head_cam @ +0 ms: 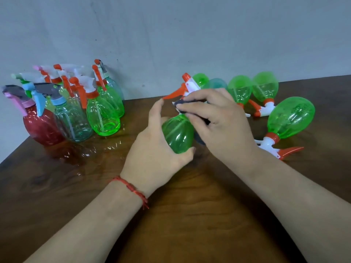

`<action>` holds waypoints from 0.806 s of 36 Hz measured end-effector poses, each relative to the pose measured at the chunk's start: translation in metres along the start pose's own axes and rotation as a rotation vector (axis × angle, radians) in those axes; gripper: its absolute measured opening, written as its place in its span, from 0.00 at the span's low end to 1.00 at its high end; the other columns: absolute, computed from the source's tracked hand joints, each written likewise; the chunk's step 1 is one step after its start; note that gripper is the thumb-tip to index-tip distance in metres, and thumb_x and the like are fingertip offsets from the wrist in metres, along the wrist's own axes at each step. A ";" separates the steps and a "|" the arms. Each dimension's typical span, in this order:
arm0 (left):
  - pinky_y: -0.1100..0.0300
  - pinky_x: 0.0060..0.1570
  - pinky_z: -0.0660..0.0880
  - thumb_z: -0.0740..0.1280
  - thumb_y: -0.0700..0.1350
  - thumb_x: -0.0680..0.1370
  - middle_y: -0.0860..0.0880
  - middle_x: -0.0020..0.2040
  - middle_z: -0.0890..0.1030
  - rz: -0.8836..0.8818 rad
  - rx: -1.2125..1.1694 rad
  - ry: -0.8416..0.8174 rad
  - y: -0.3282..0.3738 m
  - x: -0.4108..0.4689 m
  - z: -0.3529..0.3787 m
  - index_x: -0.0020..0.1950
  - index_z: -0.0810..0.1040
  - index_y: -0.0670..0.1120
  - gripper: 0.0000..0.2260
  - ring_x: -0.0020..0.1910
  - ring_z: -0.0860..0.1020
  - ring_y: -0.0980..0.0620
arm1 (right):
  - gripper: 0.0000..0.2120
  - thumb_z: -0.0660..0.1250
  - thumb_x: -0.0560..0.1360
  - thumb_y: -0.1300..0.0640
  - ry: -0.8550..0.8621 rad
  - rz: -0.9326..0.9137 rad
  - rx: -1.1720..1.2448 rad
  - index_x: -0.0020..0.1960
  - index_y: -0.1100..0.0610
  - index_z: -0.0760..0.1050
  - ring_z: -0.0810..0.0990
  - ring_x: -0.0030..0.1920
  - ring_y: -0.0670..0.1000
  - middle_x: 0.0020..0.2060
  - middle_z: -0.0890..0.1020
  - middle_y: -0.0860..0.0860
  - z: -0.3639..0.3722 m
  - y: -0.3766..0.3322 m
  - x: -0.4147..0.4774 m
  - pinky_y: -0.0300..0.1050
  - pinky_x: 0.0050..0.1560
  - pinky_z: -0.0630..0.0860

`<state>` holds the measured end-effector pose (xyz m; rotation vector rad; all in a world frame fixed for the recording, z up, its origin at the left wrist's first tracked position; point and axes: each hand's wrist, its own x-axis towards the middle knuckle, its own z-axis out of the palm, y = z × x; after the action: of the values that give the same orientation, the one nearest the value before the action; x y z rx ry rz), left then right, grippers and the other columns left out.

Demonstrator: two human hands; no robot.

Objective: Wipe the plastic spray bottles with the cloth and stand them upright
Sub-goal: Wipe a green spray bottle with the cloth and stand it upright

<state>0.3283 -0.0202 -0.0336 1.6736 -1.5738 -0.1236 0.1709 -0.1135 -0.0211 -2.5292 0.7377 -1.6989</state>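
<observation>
My left hand (pixel 153 147) grips the belly of a green spray bottle (pixel 178 133), held above the wooden table (pixel 180 205) with its orange-and-white trigger head (pixel 187 87) pointing away from me. My right hand (pixel 218 120) holds a dark cloth (pixel 183 105) against the bottle's neck and shoulder; most of the cloth is hidden under my fingers. Several bottles stand upright at the back left, among them a green one (pixel 102 114), a clear one (pixel 74 122) and a red one (pixel 41 128).
On the right, several green bottles lie on their sides, the nearest (pixel 290 120) with its trigger head toward me, two more (pixel 265 90) behind it. A grey wall (pixel 190 35) runs close behind the table. The table's left edge slants at the lower left.
</observation>
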 end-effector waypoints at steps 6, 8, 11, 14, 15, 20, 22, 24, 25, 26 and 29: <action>0.49 0.61 0.81 0.81 0.62 0.68 0.60 0.67 0.78 0.047 0.167 -0.015 0.006 -0.002 -0.001 0.85 0.43 0.60 0.58 0.62 0.81 0.52 | 0.12 0.72 0.79 0.65 0.126 0.282 0.047 0.57 0.52 0.88 0.83 0.56 0.44 0.53 0.84 0.44 -0.015 0.015 0.010 0.36 0.60 0.77; 0.47 0.60 0.81 0.81 0.62 0.69 0.60 0.68 0.78 0.066 0.214 -0.008 0.009 -0.002 -0.001 0.85 0.42 0.61 0.58 0.63 0.80 0.52 | 0.11 0.72 0.79 0.64 0.151 0.282 0.085 0.56 0.53 0.88 0.83 0.56 0.43 0.54 0.85 0.45 -0.014 0.010 0.009 0.36 0.60 0.77; 0.46 0.58 0.80 0.79 0.62 0.69 0.57 0.68 0.78 0.104 0.311 -0.004 0.010 -0.002 -0.002 0.85 0.41 0.59 0.58 0.65 0.79 0.49 | 0.10 0.74 0.79 0.61 0.102 0.171 0.096 0.57 0.52 0.88 0.84 0.58 0.49 0.56 0.86 0.46 -0.007 0.000 0.006 0.47 0.62 0.79; 0.48 0.54 0.78 0.79 0.61 0.70 0.52 0.68 0.80 0.136 0.413 -0.020 0.011 -0.001 -0.003 0.87 0.43 0.54 0.58 0.63 0.79 0.47 | 0.09 0.75 0.78 0.62 0.087 0.088 0.060 0.57 0.53 0.88 0.84 0.56 0.52 0.55 0.87 0.47 -0.004 -0.005 0.007 0.45 0.61 0.79; 0.48 0.54 0.78 0.79 0.61 0.70 0.53 0.67 0.80 0.147 0.445 -0.021 0.011 -0.001 -0.003 0.87 0.44 0.52 0.58 0.63 0.79 0.46 | 0.10 0.75 0.78 0.62 0.121 0.120 0.058 0.56 0.52 0.88 0.84 0.56 0.52 0.54 0.87 0.47 -0.006 -0.003 0.008 0.46 0.61 0.79; 0.46 0.52 0.78 0.81 0.58 0.68 0.49 0.62 0.83 0.198 0.625 -0.029 0.013 0.002 -0.003 0.87 0.50 0.47 0.58 0.58 0.81 0.43 | 0.09 0.74 0.78 0.61 0.183 0.245 0.040 0.55 0.50 0.89 0.84 0.56 0.50 0.53 0.87 0.44 -0.012 -0.001 0.012 0.43 0.61 0.78; 0.45 0.48 0.79 0.82 0.56 0.66 0.46 0.60 0.83 0.214 0.691 -0.021 0.010 0.003 -0.004 0.87 0.56 0.44 0.57 0.55 0.82 0.41 | 0.10 0.74 0.78 0.61 0.084 0.256 0.107 0.55 0.51 0.89 0.84 0.56 0.47 0.53 0.87 0.44 -0.008 -0.007 0.010 0.39 0.61 0.77; 0.44 0.48 0.79 0.83 0.53 0.66 0.46 0.61 0.84 0.237 0.727 -0.004 0.006 0.002 -0.006 0.86 0.59 0.44 0.55 0.56 0.82 0.40 | 0.09 0.74 0.79 0.61 0.007 0.355 0.257 0.56 0.52 0.89 0.84 0.56 0.41 0.52 0.88 0.42 -0.010 -0.010 0.013 0.36 0.60 0.78; 0.44 0.48 0.79 0.83 0.53 0.67 0.46 0.62 0.83 0.246 0.740 0.007 0.005 0.003 -0.008 0.86 0.59 0.44 0.54 0.57 0.82 0.40 | 0.09 0.74 0.79 0.61 -0.018 0.408 0.326 0.57 0.52 0.88 0.84 0.55 0.39 0.51 0.88 0.40 -0.012 -0.009 0.015 0.34 0.59 0.78; 0.44 0.48 0.79 0.83 0.53 0.67 0.46 0.62 0.83 0.254 0.746 0.015 0.004 0.003 -0.008 0.86 0.59 0.44 0.54 0.57 0.82 0.39 | 0.09 0.74 0.80 0.61 -0.034 0.449 0.368 0.57 0.52 0.88 0.84 0.54 0.37 0.50 0.88 0.39 -0.015 -0.008 0.017 0.33 0.58 0.78; 0.45 0.48 0.79 0.82 0.54 0.67 0.45 0.59 0.84 0.246 0.723 0.007 0.006 0.005 -0.006 0.87 0.56 0.45 0.55 0.56 0.82 0.40 | 0.09 0.74 0.80 0.60 -0.059 0.467 0.413 0.59 0.52 0.88 0.85 0.53 0.37 0.49 0.88 0.39 -0.020 -0.007 0.017 0.32 0.56 0.78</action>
<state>0.3282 -0.0207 -0.0243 1.9663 -1.9365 0.6489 0.1608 -0.1088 0.0035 -1.9356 0.7948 -1.4323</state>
